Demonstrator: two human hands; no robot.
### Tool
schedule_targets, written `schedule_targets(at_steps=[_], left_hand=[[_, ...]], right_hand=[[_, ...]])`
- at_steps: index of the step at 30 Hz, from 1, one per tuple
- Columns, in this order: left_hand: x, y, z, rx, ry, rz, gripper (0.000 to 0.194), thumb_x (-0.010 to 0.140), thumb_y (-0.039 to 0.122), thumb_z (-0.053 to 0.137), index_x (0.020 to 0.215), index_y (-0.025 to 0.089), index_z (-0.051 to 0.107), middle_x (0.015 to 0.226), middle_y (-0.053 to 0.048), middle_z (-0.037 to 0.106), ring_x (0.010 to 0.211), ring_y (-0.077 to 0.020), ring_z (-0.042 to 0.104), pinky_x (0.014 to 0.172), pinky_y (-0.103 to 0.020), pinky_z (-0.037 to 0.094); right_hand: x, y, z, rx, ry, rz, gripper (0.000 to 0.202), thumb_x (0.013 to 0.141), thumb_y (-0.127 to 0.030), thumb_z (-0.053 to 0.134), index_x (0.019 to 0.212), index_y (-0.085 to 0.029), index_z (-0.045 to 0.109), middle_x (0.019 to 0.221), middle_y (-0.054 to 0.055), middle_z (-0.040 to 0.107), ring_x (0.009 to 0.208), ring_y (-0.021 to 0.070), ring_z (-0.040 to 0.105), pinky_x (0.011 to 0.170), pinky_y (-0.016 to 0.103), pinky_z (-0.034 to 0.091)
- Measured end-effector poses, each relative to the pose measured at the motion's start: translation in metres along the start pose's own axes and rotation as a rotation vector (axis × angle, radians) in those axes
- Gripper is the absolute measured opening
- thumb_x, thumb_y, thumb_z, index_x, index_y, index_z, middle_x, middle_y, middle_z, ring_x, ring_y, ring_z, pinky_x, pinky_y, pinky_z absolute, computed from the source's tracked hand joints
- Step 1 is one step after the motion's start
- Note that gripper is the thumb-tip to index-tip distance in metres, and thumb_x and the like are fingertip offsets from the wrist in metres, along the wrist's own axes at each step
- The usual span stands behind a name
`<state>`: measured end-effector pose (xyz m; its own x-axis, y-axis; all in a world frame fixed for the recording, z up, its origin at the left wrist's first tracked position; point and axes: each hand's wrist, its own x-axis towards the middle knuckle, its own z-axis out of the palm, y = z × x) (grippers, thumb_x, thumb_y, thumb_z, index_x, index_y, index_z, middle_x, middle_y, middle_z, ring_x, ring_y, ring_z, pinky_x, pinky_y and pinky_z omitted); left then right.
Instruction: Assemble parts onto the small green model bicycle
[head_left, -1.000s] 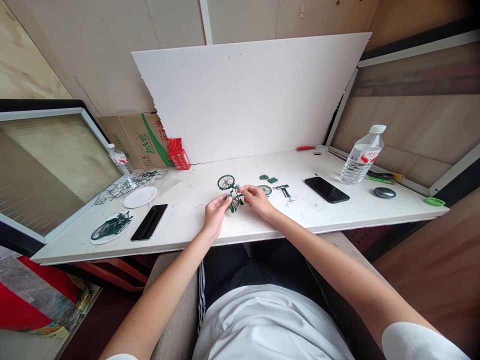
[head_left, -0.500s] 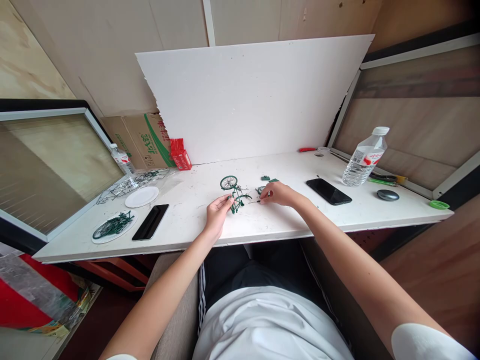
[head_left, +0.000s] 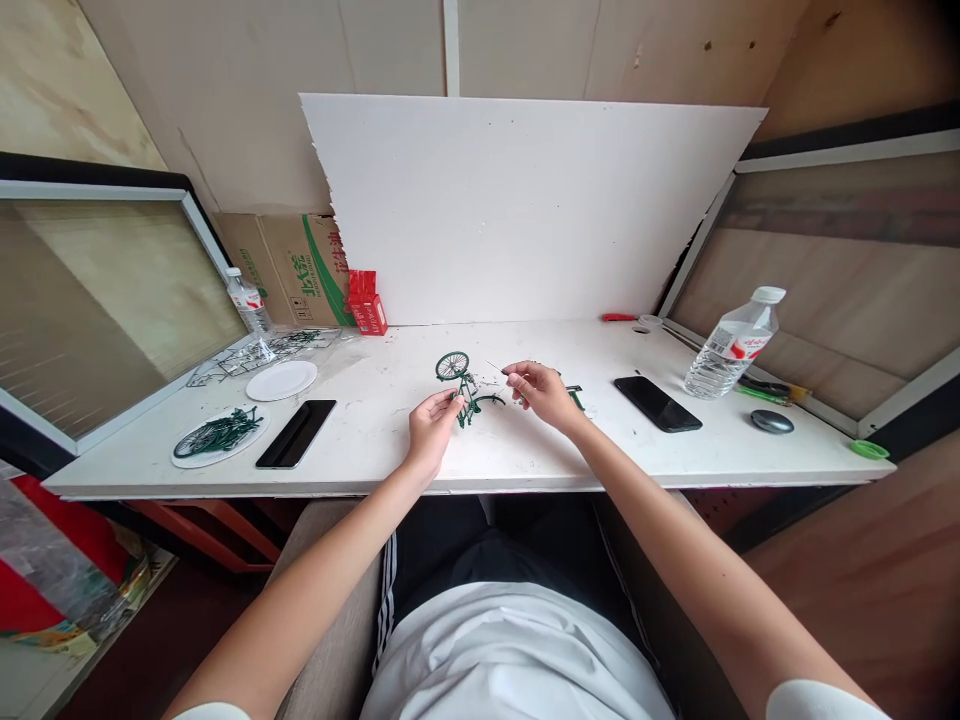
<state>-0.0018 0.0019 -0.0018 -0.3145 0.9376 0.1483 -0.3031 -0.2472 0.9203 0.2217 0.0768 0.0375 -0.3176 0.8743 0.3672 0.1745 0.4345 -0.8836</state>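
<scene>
walls: plywood — desk: white | backboard: white sheet

Green Chinese characters ran down the side of the cardboard box, far to the left of the hands and behind them against the wall, but they were too small to read with certainty. The water bottle, well to the right, carried a red-and-white label whose print could not be made out.

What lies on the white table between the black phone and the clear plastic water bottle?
In the head view, nothing: bare white table separates the black phone from the clear plastic water bottle at its right.
</scene>
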Motion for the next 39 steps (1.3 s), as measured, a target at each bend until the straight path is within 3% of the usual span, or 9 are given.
schedule_targets(at_steps=[5, 8, 11, 16, 20, 26, 39], left_hand=[[0.000, 0.000, 0.001, 0.005, -0.006, -0.002, 0.056, 0.074, 0.045, 0.095, 0.116, 0.012, 0.078, 0.109, -0.016, 0.081, 0.104, -0.0258, 0.075, 0.107, -0.046, 0.053], [-0.001, 0.000, 0.001, -0.004, -0.009, -0.003, 0.054, 0.074, 0.044, 0.095, 0.115, 0.012, 0.079, 0.107, -0.016, 0.081, 0.106, -0.0270, 0.075, 0.107, -0.047, 0.053], [-0.001, 0.001, 0.002, -0.007, -0.012, -0.013, 0.053, 0.073, 0.042, 0.095, 0.115, 0.013, 0.079, 0.110, -0.016, 0.081, 0.107, -0.0281, 0.074, 0.106, -0.047, 0.052], [-0.002, 0.002, 0.002, 0.011, -0.013, -0.020, 0.050, 0.075, 0.040, 0.093, 0.115, 0.013, 0.079, 0.114, -0.017, 0.080, 0.107, -0.0280, 0.074, 0.105, -0.046, 0.053], [-0.002, 0.002, 0.002, 0.011, -0.025, -0.003, 0.049, 0.074, 0.041, 0.094, 0.113, 0.014, 0.080, 0.115, -0.017, 0.080, 0.107, -0.0281, 0.074, 0.105, -0.046, 0.053], [-0.002, 0.004, 0.003, 0.024, -0.028, -0.001, 0.050, 0.074, 0.041, 0.094, 0.113, 0.014, 0.080, 0.109, -0.016, 0.081, 0.102, -0.0263, 0.074, 0.103, -0.044, 0.053], [-0.003, 0.005, 0.003, 0.023, -0.026, -0.001, 0.049, 0.074, 0.040, 0.094, 0.113, 0.014, 0.080, 0.109, -0.016, 0.081, 0.102, -0.0263, 0.075, 0.103, -0.045, 0.053]], right_hand=[[-0.005, 0.011, 0.028, 0.088, 0.096, -0.004, 0.056, 0.094, -0.074, 0.064, 0.107, -0.021, 0.074, 0.078, 0.003, 0.064, 0.061, 0.0158, 0.055, 0.054, 0.031, 0.047], [-0.009, 0.013, 0.033, 0.073, 0.124, 0.016, 0.054, 0.088, -0.075, 0.071, 0.101, -0.022, 0.073, 0.087, 0.007, 0.071, 0.064, 0.0174, 0.060, 0.053, 0.031, 0.047], [-0.013, 0.012, 0.035, 0.056, 0.110, -0.017, 0.050, 0.087, -0.069, 0.076, 0.104, -0.022, 0.076, 0.104, 0.011, 0.077, 0.077, 0.0223, 0.069, 0.056, 0.032, 0.050], [-0.018, 0.010, 0.038, 0.029, 0.094, -0.035, 0.043, 0.089, -0.062, 0.079, 0.105, -0.022, 0.080, 0.099, 0.011, 0.080, 0.082, 0.0262, 0.075, 0.062, 0.035, 0.054], [-0.019, 0.009, 0.039, -0.013, 0.107, -0.026, 0.046, 0.090, -0.065, 0.077, 0.106, -0.022, 0.081, 0.096, 0.012, 0.081, 0.083, 0.0280, 0.076, 0.066, 0.037, 0.056], [-0.018, 0.008, 0.039, -0.034, 0.113, -0.066, 0.048, 0.090, -0.067, 0.076, 0.103, -0.022, 0.081, 0.099, 0.012, 0.081, 0.077, 0.0256, 0.074, 0.075, 0.040, 0.059], [-0.019, 0.005, 0.039, -0.033, 0.103, -0.069, 0.047, 0.091, -0.067, 0.074, 0.102, -0.022, 0.080, 0.103, 0.012, 0.081, 0.077, 0.0242, 0.072, 0.073, 0.039, 0.058]])
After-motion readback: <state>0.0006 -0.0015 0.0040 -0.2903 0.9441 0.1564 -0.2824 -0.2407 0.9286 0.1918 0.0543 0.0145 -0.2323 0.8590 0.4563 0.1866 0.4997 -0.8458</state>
